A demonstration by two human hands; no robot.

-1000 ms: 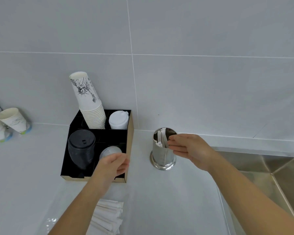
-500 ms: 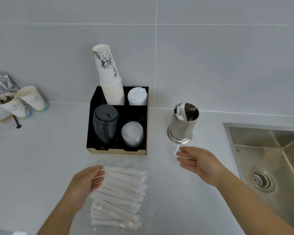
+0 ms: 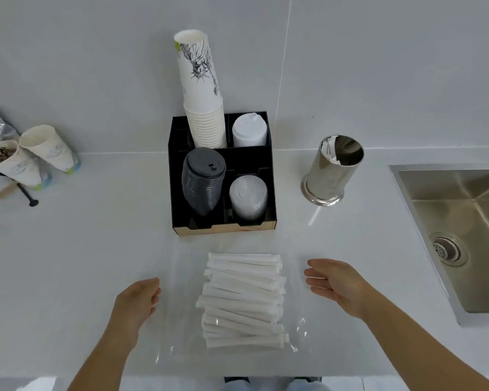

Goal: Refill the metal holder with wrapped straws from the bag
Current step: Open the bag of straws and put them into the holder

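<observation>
A clear plastic bag [image 3: 181, 328] lies flat on the white counter near the front edge, with several white wrapped straws [image 3: 243, 300] stacked inside it. My left hand [image 3: 137, 299] hovers at the bag's left side, fingers loosely curled, holding nothing. To the right of the straws my right hand [image 3: 333, 283] is held with relaxed fingers, empty. The shiny metal holder [image 3: 332, 172] stands upright further back on the right with a few wrapped straws [image 3: 332, 153] in it. One wrapped straw [image 3: 314, 215] lies on the counter in front of the holder.
A black organiser [image 3: 223, 227] behind the bag holds a tall stack of paper cups [image 3: 201, 91], black lids and white lids. Two used paper cups [image 3: 31, 156] lean at the far left. A steel sink [image 3: 460, 235] is sunk into the counter on the right.
My right hand left the holder's rim and came down beside the bag. My left hand moved from the organiser to the bag's left side. The view tilted down, showing the whole bag.
</observation>
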